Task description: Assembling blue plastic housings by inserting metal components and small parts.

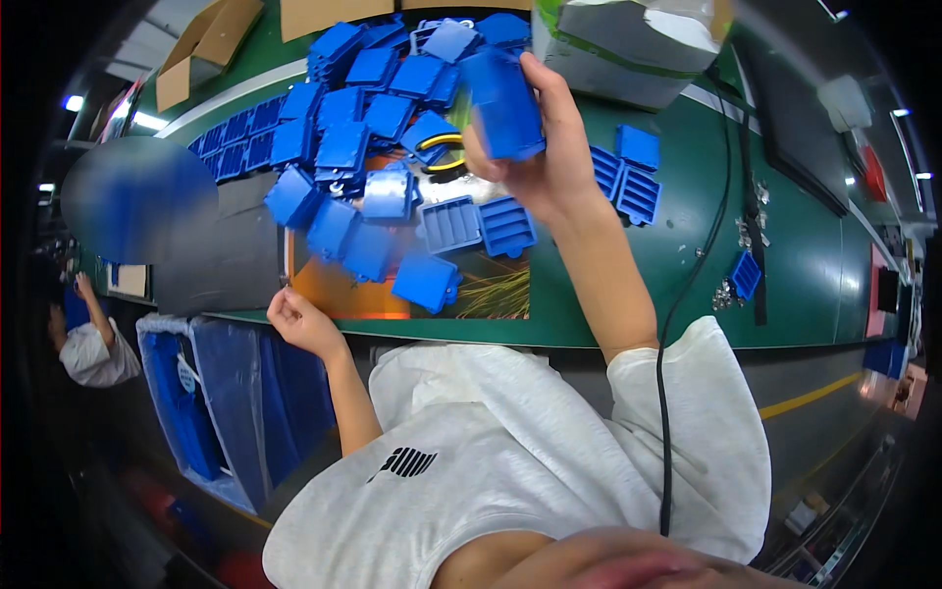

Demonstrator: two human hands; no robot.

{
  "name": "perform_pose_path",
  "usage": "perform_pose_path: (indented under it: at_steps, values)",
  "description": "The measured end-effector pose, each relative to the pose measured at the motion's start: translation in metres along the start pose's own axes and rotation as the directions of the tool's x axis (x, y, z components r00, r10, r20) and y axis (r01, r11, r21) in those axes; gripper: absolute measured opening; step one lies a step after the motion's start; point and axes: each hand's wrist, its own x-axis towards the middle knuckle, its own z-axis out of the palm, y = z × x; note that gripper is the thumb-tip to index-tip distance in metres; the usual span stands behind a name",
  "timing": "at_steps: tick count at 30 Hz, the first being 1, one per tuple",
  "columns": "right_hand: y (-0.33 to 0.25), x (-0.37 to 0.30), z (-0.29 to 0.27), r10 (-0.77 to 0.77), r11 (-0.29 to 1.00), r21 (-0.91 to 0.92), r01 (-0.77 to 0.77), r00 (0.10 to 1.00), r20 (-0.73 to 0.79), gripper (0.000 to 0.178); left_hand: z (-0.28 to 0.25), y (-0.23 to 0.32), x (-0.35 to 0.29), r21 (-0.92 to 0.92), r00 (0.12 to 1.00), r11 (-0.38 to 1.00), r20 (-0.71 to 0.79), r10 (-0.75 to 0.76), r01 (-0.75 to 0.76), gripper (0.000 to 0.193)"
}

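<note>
Raised over the far middle of the table, my right hand (551, 162) is closed round a blue plastic case (503, 106), slightly blurred. Below it, two open blue trays with ribbed compartments (507, 226) lie on a picture mat (481, 294). My left hand (306, 322) is at the near table edge, by the mat's left side. Its thumb and fingertips are pinched together; whatever is between them is too small to name. Beyond it spreads a heap of blue plastic cases (341, 147), several loose ones reaching onto the mat. Yellow-and-black handles (442, 147) of a hand tool show among them.
A white-and-green carton (616, 49) stands at the back. A black cable (687, 285) crosses the table on the right, near small metal parts (724, 294). A plastic-lined blue bin (231, 402) stands below left. Another person (98, 344) is at far left.
</note>
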Motion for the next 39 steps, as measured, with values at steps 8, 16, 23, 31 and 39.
perform_pose_path:
  at_steps: [8, 16, 23, 31, 39]
  values:
    - [0.005, 0.002, 0.006, -0.068, 0.915, -0.401, 0.041, 0.996, -0.051, 0.052, 0.026, 0.063, 0.05, -0.187, 0.948, 0.954, 0.26, -0.182, 0.234, 0.016]
    - [-0.002, -0.003, 0.012, -0.051, 0.95, -0.313, 0.009, 0.991, -0.128, 0.046, 0.114, 0.214, 0.066, -0.403, 0.606, 0.894, 0.666, 0.435, -0.199, 0.01]
    - [0.0, 0.012, -0.005, -0.013, 0.987, -0.163, -0.002, 0.995, -0.095, 0.034, 0.173, 0.203, 0.079, -0.401, 0.439, 0.88, 0.763, 0.474, -0.253, 0.015]
    - [0.002, 0.016, -0.01, -0.01, 0.991, -0.135, -0.004, 0.995, -0.102, 0.031, 0.181, 0.19, 0.08, -0.378, 0.469, 0.884, 0.75, 0.467, -0.275, 0.017]
    - [0.001, 0.014, -0.007, -0.04, 0.992, -0.12, 0.025, 0.992, -0.123, 0.033, 0.181, 0.194, 0.073, -0.352, 0.477, 0.882, 0.745, 0.467, -0.315, 0.014]
